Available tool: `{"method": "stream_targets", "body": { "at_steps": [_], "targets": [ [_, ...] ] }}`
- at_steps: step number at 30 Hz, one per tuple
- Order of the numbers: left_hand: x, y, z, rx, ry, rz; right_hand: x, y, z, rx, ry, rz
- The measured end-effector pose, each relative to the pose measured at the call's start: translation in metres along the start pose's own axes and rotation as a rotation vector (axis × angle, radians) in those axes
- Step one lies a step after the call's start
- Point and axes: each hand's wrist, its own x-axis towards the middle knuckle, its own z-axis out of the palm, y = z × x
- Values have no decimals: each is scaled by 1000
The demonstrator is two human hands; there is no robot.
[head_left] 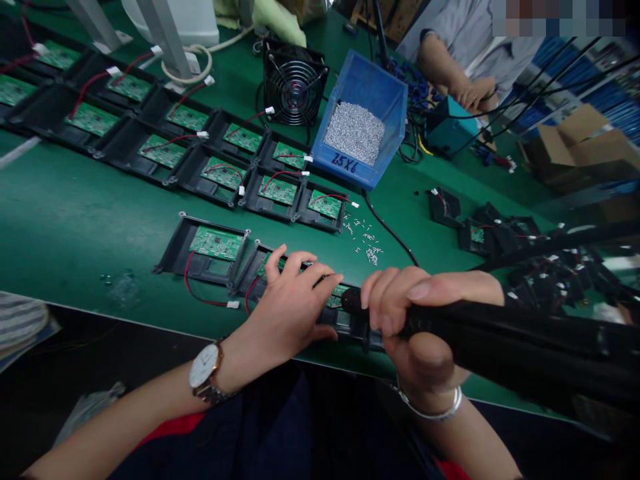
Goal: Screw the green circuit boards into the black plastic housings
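The right hand (427, 347) grips a black tool (525, 347), lower right. The left hand (295, 307), fingers apart, partly hides a black case (249, 267). Upper middle: fan (295, 93), blue bin (370, 173).

We're in a factory workshop: left of the screw bin (367, 83), black cases (129, 143) with green boards (165, 152) line our worktop (75, 207).

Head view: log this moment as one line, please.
left hand: spread over black housing | right hand: gripping black handheld tool, tip by circuit board | nearby: loose screws, blue bin
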Motion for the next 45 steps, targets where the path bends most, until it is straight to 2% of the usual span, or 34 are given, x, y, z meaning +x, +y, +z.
{"method": "stream_targets", "body": {
  "at_steps": [7,12,15,18,20,22,28,34,38,45],
  "targets": [
    [0,0,3,12,22,0,4,5,4,13,-10,15],
    [0,3,1,22,18,4,9,6,-2,-8,81,27],
    [0,7,-1,46,19,-8,21,-5,-14,25,119,29],
    [0,9,-2,53,17,-3,37,-15,-35,-53,244,-102],
    [0,8,-2,52,16,9,47,-14,-48,-149,328,-209],
    [0,8,-2,51,13,17,54,-3,-59,-208,363,-239],
    [3,7,-1,30,12,23,55,37,-72,-229,305,-138],
    [4,5,1,34,26,17,53,49,-75,-209,291,-105],
    [7,5,-3,26,68,11,55,45,-72,-211,298,-107],
    [15,5,-5,-27,193,3,57,16,-63,-223,279,-227]
  ]
}}
